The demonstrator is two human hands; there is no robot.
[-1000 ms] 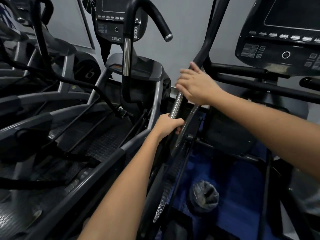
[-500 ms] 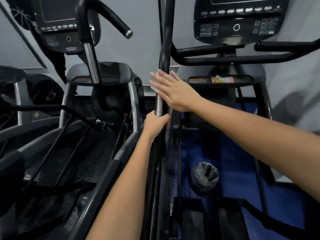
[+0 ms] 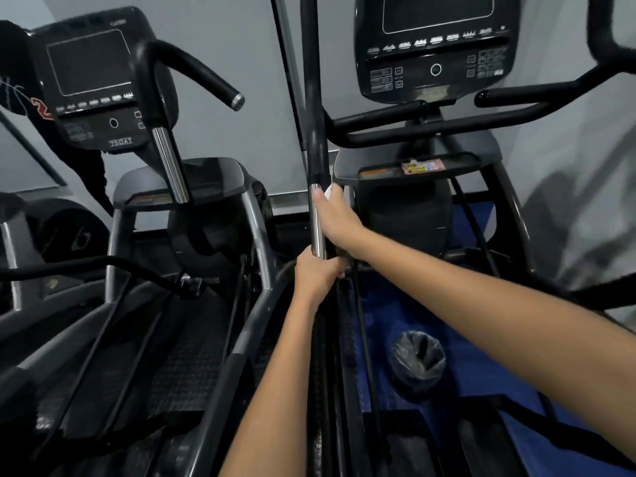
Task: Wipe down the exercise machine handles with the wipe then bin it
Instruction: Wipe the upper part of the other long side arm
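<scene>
Left hand grips the base of the upright handle, fingers curled round it just below the chrome section. Right hand wraps the chrome section directly above, thumb lying along the metal; the two hands are nearly touching. A corner of the white wipe shows at the top of the right hand, pressed between the fingers and the bar; the rest is hidden under the palm.

The handle rises from chrome into a black grip that runs out of the top of the frame. Little room on either side: the frame of the left machine stands close to its left, and the right machine's tray and horizontal bars crowd in on its right.

Count: two machines, two consoles — left console, right console. A second chrome-and-black handle stands on the left machine.

One bin, lined with a dark bag, sits on the blue floor low and to the right, under the right forearm, well apart from the hands.
</scene>
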